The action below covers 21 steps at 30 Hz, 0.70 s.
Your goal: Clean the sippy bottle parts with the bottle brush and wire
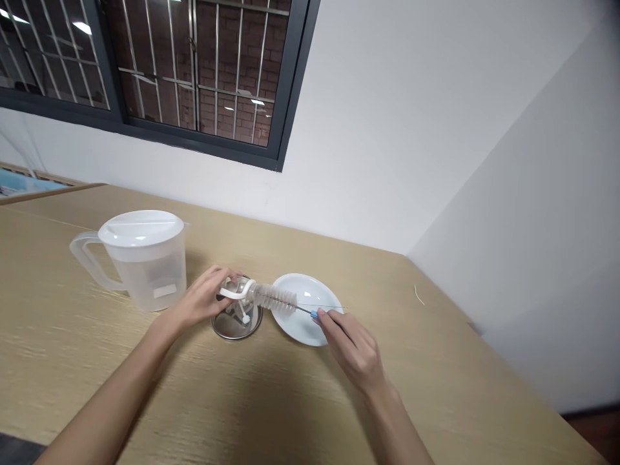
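Note:
My left hand (201,300) is closed around a small clear glass cup (236,290) with a white handle, tipped on its side above a round metal lid or coaster (236,325). My right hand (351,345) pinches the blue-tipped wire handle of a white bottle brush (275,298). The brush's bristle end reaches into the mouth of the cup. Both hands hover just above a light wooden table (300,400).
A white saucer (303,323) lies on the table under the brush handle. A translucent plastic pitcher (143,258) with a white lid stands to the left. White walls meet at the table's far right corner; a barred window sits above.

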Tool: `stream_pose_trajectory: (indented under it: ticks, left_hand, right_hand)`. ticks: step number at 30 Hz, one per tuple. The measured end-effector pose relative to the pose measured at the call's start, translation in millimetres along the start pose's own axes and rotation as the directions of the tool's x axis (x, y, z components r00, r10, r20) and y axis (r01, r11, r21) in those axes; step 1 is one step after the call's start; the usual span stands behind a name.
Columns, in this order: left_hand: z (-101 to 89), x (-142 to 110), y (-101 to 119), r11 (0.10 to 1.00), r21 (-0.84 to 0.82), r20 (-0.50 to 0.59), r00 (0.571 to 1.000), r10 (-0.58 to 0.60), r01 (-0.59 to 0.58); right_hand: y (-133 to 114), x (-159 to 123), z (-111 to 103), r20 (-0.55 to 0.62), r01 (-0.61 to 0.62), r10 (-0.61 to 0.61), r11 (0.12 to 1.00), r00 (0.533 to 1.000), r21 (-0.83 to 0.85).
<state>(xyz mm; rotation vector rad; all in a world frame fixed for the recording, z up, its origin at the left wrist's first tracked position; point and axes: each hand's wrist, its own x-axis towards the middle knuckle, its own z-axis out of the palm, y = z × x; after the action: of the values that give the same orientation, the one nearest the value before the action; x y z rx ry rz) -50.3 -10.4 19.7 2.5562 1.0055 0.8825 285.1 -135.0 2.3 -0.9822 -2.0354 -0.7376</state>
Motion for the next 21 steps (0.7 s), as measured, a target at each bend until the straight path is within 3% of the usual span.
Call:
stream_pose_trajectory:
  ticks: [6, 10, 16, 21]
  left_hand:
    - [3.5, 0.4, -5.6, 0.998, 0.047, -0.034, 0.999, 0.035, -0.033]
    - [1.7, -0.5, -3.3, 0.99, 0.097, -0.059, 0.992, 0.112, -0.106]
    - [2.5, 0.5, 2.1, 0.96, 0.163, -0.127, 0.96, 0.25, -0.228]
    - [4.5, 1.2, 2.3, 0.944, 0.181, -0.126, 0.946, 0.299, -0.275]
  right_hand:
    - [0.5, 3.4, 0.6, 0.038, -0.02, 0.018, 0.998, 0.999, 0.06]
    - [-0.7, 2.2, -0.2, 0.168, -0.22, 0.191, 0.959, 0.967, 0.18]
    - [-1.3, 1.7, -4.8, 0.398, -0.588, 0.472, 0.769, 0.787, 0.25]
    - [-2.6, 9.3, -10.2, 0.57, -0.703, 0.493, 0.674, 0.657, 0.227]
